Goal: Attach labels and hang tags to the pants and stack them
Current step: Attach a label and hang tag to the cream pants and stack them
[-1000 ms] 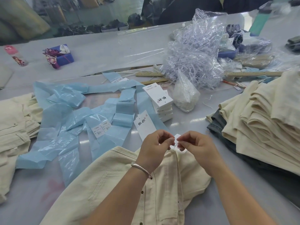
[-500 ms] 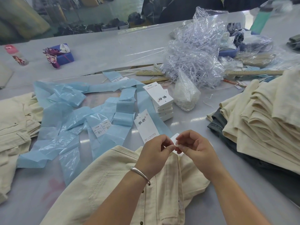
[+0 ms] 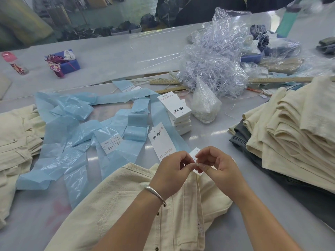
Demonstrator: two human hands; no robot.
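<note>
Pinching a small white label (image 3: 193, 154) between both hands, left hand (image 3: 171, 173) and right hand (image 3: 218, 168) meeting fingertip to fingertip, I hold it over the pants (image 3: 145, 205) at the surface's near edge for attaching.

I can read "1103#" and the letter "L" on two small white size labels (image 3: 111, 144) stuck to the pale blue backing strips (image 3: 76, 134) left of centre. The hang tag stack (image 3: 176, 109) and the loose hang tag (image 3: 160, 140) beside it carry brush-style characters I can't make out.
</note>
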